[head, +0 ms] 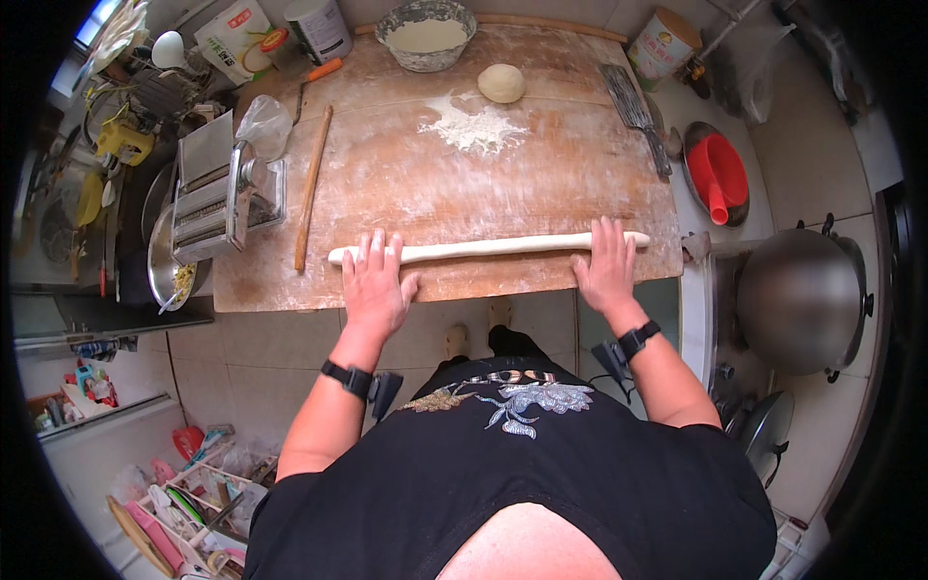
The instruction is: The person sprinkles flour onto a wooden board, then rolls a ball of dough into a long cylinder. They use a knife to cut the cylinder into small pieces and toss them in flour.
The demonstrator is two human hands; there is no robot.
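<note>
A long rope of white dough (493, 248) lies crosswise near the front edge of a floured wooden board (435, 192). My left hand (377, 283) rests palm down over the rope near its left end, fingers extended. Near the other end, my right hand (607, 270) lies over it in the same way. Neither hand is closed around the dough. Both wrists wear black straps. Farther back sit a patch of loose flour (475, 130) and a round ball of dough (502, 83).
Left on the board are a thin wooden rolling pin (314, 188) and a metal pasta machine (210, 206). A floury bowl (428, 59) stands at the back; a cleaver (627, 101) lies right. Beyond are a red dipper (714, 170) and a large round lid (797, 301).
</note>
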